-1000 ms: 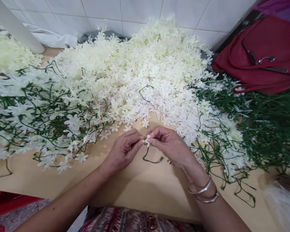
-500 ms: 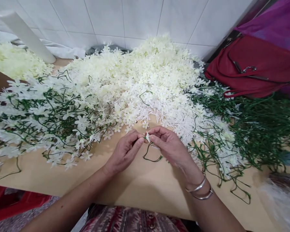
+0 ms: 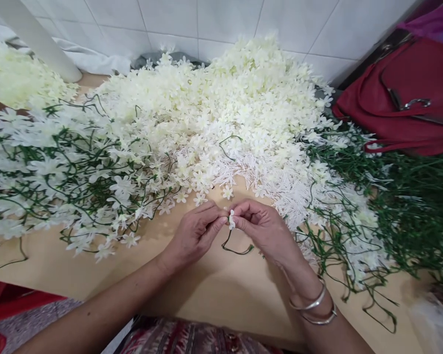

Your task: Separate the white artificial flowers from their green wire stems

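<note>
My left hand [image 3: 196,235] pinches the end of a thin green stem [image 3: 238,252] between thumb and forefinger. Fingertip to fingertip with it, my right hand [image 3: 263,227] holds a small white flower [image 3: 232,219] against that end. The rest of the stem hangs in a curve below the fingers. Behind the hands lies a large heap of loose cream-white flowers [image 3: 258,98]. Flowers on green stems [image 3: 96,182] are piled at the left, and bare green stems [image 3: 417,201] at the right.
A red bag [image 3: 409,98] stands at the back right against the tiled wall [image 3: 232,19]. A white post [image 3: 40,39] rises at the back left. Clear plastic [image 3: 435,314] lies at the right edge of the tan table [image 3: 214,290].
The whole view has shifted slightly. Both hands remain together at the stem's end, and the white flower between the fingertips has turned to show more of its petals.
</note>
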The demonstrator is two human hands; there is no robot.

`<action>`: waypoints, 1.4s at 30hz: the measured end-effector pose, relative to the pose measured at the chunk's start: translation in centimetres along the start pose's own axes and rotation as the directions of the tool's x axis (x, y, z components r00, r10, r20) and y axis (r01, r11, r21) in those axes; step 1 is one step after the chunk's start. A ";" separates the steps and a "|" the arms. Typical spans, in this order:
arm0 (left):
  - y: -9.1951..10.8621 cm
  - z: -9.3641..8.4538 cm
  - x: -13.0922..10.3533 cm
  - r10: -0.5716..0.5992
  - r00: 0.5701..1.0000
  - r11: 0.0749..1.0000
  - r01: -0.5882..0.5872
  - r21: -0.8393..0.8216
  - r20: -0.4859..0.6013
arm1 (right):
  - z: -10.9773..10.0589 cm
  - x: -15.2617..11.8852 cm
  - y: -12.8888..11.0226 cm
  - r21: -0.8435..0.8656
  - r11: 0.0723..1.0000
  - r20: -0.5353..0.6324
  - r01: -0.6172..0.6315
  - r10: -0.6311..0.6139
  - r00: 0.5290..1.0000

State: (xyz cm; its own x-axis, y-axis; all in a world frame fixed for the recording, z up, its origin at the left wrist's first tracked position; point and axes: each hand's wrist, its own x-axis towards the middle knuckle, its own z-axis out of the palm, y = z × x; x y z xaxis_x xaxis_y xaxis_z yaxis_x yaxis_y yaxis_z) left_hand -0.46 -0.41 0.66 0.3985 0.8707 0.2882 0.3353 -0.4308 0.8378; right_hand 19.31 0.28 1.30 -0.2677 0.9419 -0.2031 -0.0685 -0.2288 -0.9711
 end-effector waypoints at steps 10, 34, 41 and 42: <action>4.0 -2.3 -0.1 0.162 0.947 0.981 -0.124 0.149 -0.278 | -0.2 -0.1 -0.1 0.132 0.987 -0.140 0.091 -0.072 0.988; 0.3 -0.1 3.1 0.148 0.989 0.744 -0.092 0.662 -0.030 | -0.4 -2.4 -3.1 -0.688 0.718 -0.104 0.111 -0.248 0.963; 0.2 -0.2 4.3 0.006 0.997 0.627 -0.062 0.777 0.075 | -0.4 -2.5 -5.5 -0.845 0.523 -0.040 0.116 -0.279 0.959; 0.2 -0.3 4.1 0.002 0.998 0.636 -0.053 0.770 0.067 | -0.6 -2.1 -5.7 -0.846 0.522 -0.047 0.112 -0.283 0.958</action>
State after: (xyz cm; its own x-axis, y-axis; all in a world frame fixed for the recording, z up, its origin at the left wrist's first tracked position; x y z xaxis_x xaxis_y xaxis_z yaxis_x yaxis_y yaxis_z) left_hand 0.97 3.10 2.19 0.4559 0.8518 0.2582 0.8492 -0.5032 0.1605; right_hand 20.82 -0.28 7.17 -0.1917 0.9786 0.0743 0.7471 0.1946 -0.6356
